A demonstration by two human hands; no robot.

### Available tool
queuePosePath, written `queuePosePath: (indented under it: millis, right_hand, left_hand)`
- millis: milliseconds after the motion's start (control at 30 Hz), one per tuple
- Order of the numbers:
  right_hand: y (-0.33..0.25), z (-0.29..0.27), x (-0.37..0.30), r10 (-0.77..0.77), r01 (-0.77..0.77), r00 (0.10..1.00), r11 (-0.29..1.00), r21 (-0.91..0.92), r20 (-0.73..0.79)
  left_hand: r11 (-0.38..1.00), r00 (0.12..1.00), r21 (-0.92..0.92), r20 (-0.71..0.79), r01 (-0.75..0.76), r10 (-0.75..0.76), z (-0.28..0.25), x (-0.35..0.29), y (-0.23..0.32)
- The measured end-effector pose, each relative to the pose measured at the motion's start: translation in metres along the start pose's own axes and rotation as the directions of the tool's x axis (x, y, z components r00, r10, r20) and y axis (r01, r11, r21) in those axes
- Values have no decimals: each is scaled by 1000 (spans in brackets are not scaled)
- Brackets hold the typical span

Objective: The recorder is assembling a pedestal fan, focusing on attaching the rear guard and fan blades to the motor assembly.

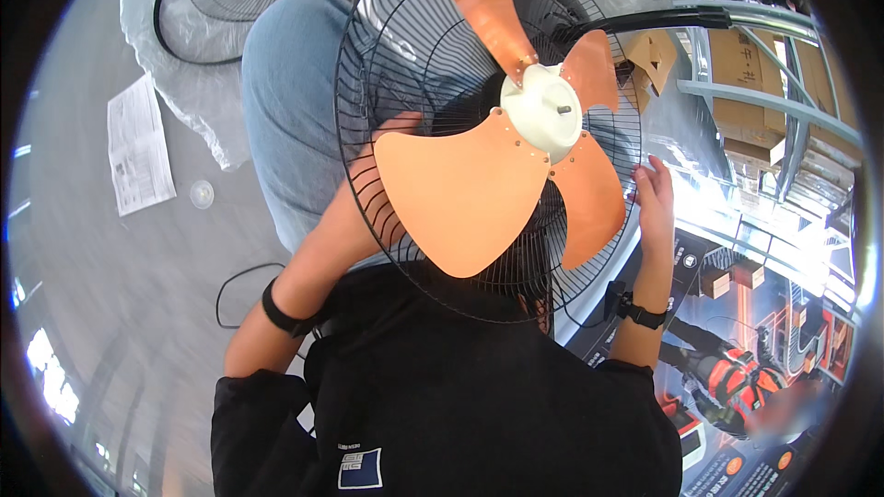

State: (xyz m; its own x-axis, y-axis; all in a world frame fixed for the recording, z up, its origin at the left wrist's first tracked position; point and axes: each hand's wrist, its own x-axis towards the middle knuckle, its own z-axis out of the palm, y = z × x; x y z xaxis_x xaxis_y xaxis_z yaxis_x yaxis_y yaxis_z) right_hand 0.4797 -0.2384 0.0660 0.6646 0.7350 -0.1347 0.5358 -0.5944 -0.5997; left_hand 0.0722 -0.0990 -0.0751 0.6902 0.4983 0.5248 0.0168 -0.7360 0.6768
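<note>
A fan with orange blades (470, 193) and a cream hub (541, 110) lies in front of my body, tilted over my lap. A short metal shaft end sticks out of the hub. Behind the blades spreads the round black wire rear grille (364, 83). My left hand (398, 133) reaches behind this grille, near the dark motor housing; its fingers are mostly hidden by wires and a blade. At the grille's right rim is my right hand (652, 193), fingers stretched out and apart, with fingertips at the wire edge.
Another black wire grille (230, 0) lies on clear plastic sheeting (138, 0) at the upper left. A printed sheet (140, 145) and a small clear disc (202, 193) are on the floor. Metal shelving (773, 97) with cardboard boxes stands right, above a printed board (718, 350).
</note>
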Motion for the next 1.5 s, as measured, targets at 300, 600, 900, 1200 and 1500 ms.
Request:
queuePosePath:
  millis: [300,600,900,1200,1500]
  right_hand:
    - [11,6,-60,218,-390,917,669,633,335]
    - [31,23,-65,112,-383,909,606,697,401]
    - [71,13,-67,-40,-332,916,484,810,399]
    - [157,-36,-70,255,-232,964,657,717,79]
    - [-81,-59,-83,-472,460,874,880,117,118]
  left_hand:
    - [806,951,-507,196,306,-238,39,70,-19]
    - [872,925,-332,251,359,-285,39,41,-17]
    - [889,988,-434,3,143,-158,67,124,-4]
    - [899,963,-399,-258,-180,79,69,173,36]
    - [763,979,-614,88,200,-185,79,179,59]
